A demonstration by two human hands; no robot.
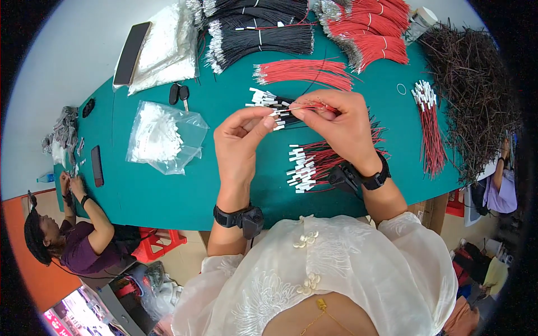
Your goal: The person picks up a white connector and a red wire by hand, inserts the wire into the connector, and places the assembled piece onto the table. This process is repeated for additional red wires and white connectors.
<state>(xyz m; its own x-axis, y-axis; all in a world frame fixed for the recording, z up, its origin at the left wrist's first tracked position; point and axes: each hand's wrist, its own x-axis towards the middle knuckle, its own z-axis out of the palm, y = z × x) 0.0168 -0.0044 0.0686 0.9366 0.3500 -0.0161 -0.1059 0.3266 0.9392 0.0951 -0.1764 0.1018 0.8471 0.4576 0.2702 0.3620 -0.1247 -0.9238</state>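
Above the green table's (168,201) middle, a white connector (274,114) is pinched by the left hand (238,147) and thin red wires (324,106) by the right hand (343,122), all probably light, the wires springy and best gripped near their ends.

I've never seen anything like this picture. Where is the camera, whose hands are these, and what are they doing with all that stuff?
There's no machine here: these are a person's two bare hands. The one picture comes from a wide camera worn on that person's head, looking down, so straight edges bend near the rim. The left hand pinches what looks like a small white connector; the right hand holds thin red wires. On the green table lie black bundles, red bundles, a clear bag of white pieces, keys and a dark heap of strands. Another person sits at the left.
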